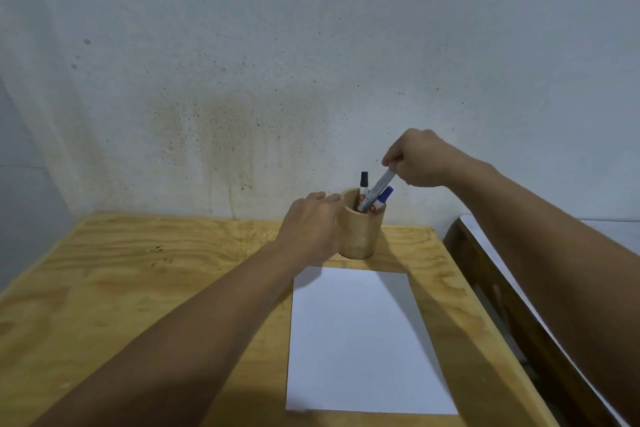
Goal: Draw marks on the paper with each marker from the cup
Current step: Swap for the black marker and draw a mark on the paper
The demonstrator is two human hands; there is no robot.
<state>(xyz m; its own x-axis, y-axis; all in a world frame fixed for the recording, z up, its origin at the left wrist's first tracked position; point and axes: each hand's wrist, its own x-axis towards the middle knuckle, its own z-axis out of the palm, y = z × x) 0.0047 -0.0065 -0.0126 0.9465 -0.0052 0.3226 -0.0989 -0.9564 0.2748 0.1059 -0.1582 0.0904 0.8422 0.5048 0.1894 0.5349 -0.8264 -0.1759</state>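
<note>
A round wooden cup (pixel 360 236) stands at the far side of the table, just beyond a blank white sheet of paper (pixel 363 340). My left hand (pixel 311 225) is wrapped around the cup's left side. My right hand (pixel 415 159) hovers above the cup and pinches the top end of a white marker (pixel 377 189), which leans with its lower end still inside the cup. Two more markers stand in the cup: one with a black cap (pixel 363 180) and one with a blue cap (pixel 386 194).
The plywood table (pixel 138 288) is pushed against a stained white wall (pixel 242 97). To the right of the table runs a dark wooden frame (pixel 502 288) with a pale surface behind it. The paper lies near the table's right edge.
</note>
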